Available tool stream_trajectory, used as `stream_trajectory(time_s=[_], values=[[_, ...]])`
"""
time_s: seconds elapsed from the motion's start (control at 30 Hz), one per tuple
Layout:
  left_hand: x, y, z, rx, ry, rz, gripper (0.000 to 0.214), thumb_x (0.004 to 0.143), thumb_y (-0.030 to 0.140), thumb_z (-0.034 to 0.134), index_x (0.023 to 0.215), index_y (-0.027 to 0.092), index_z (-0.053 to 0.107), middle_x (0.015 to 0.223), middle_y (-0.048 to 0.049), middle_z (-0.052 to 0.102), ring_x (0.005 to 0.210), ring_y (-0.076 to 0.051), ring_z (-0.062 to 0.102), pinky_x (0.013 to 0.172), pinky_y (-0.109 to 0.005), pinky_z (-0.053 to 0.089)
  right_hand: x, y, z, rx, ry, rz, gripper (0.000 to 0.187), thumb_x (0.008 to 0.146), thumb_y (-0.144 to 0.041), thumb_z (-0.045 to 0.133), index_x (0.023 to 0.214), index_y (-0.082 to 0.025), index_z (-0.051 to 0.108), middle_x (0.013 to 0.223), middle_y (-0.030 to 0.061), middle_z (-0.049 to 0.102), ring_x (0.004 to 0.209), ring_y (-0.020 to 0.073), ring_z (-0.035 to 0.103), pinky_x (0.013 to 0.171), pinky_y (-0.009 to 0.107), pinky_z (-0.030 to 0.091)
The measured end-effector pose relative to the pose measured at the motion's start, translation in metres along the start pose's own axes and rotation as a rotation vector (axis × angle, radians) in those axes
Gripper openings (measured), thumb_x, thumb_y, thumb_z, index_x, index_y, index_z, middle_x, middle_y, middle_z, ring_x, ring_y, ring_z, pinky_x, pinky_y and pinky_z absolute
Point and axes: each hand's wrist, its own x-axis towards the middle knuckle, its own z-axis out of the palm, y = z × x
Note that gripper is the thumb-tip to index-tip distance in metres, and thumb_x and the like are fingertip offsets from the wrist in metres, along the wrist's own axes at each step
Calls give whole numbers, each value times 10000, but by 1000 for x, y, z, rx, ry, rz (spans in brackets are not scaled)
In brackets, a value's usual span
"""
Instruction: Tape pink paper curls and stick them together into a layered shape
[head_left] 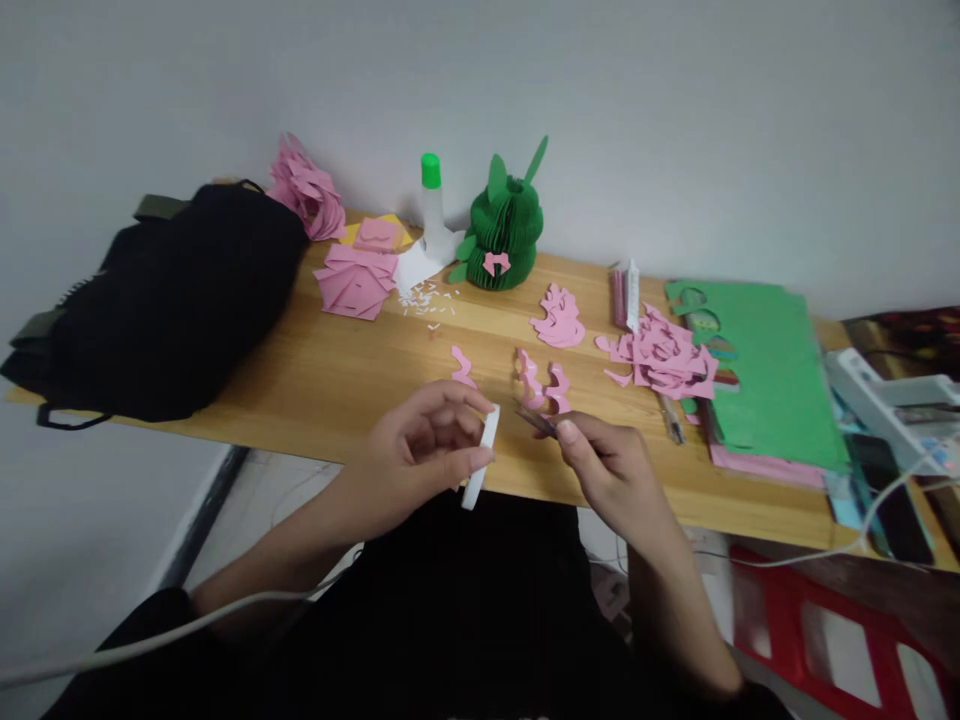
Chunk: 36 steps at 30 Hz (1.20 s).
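Note:
Pinched between the thumb and fingers of my left hand (427,445) is a narrow roll of white tape (481,465), seen edge-on above the table's front edge. My right hand (611,465) grips a thin, dark, pointed tool that looks like scissors (536,418). Its tip points left toward the roll, a short gap away, and its handle is mostly hidden by my fingers. Just beyond my hands, wavy pink paper pieces (529,378) lie on the wooden table (352,395). A smaller pink strip (463,366) is behind the roll.
A green folded-paper figure (504,235) with a pink bow stands near the wall beside a glue bottle (432,200). White paper slivers (424,300) lie scattered. A black bag (172,300) fills the left; pink scraps (664,355), green sheets (772,370) and a phone (889,495) are right.

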Motion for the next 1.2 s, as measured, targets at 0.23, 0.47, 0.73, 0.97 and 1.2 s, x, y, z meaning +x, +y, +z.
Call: stream_trajectory(time_s=[0.23,0.47,0.73,0.97,1.2], values=[[5,5,1,6,-28,-25,227,801,132,693,1006,180,608,751,35,581,640,-71,560,575,-165,491,6,-13,-15,-217,-93,-126,507,969,-500,465,741,-130,726,557,-1,586,486,88,457,487,208,348],[8,7,0,49,-9,-43,246,800,135,683,1023,180,592,762,42,567,637,-66,548,578,-165,497,12,-22,-16,-318,-137,-144,564,975,-523,438,679,-137,723,544,13,602,457,85,423,477,231,320],[7,5,-3,109,6,-66,302,801,169,675,1090,185,590,770,27,596,661,-91,583,611,-201,508,16,-22,-15,-303,-143,-139,576,969,-543,432,629,-157,691,518,-1,547,455,86,377,468,229,315],[9,3,-4,151,35,-52,214,803,191,679,1008,185,622,826,5,631,702,-97,594,648,-210,508,17,-21,-15,-311,-125,-132,571,957,-554,452,645,-152,712,522,8,566,458,88,378,468,234,301],[8,4,-2,135,20,-30,240,807,184,671,1035,186,599,784,22,608,670,-91,581,616,-202,496,16,-19,-16,-331,-120,-160,527,959,-504,485,675,-132,727,532,14,596,452,84,399,463,229,314]])
